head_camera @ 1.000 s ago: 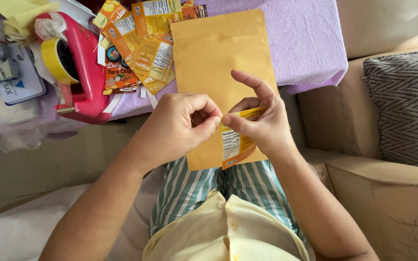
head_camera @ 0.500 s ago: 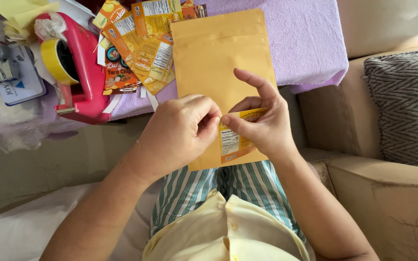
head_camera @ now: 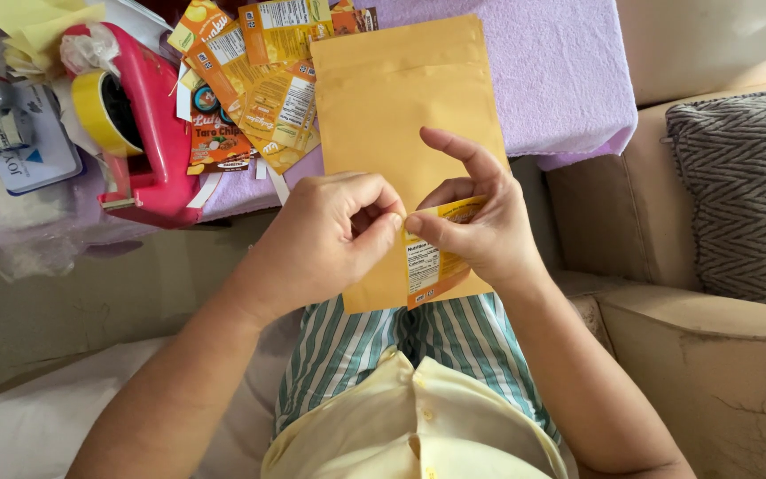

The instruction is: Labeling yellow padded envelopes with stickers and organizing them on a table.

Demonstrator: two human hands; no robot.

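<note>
My left hand (head_camera: 334,235) and my right hand (head_camera: 472,226) meet in front of me over my lap, fingertips pinched together on a small orange snack packet (head_camera: 432,257) with a white label. Behind the packet lies a large plain tan pouch (head_camera: 401,106), reaching from the table edge down to my hands. My right index finger sticks up over the pouch. What my left fingertips pinch exactly is hidden.
A lilac cloth (head_camera: 551,71) covers the table. Several orange snack packets (head_camera: 259,89) lie at its far left beside a pink tape dispenser (head_camera: 148,115) with a yellow roll. A clear bag (head_camera: 19,151) with small items sits left. A grey patterned cushion (head_camera: 746,195) rests on the beige sofa to the right.
Both hands stay at the same spot; the left fingers have curled a little tighter against the packet's edge. The pouch has not moved.
</note>
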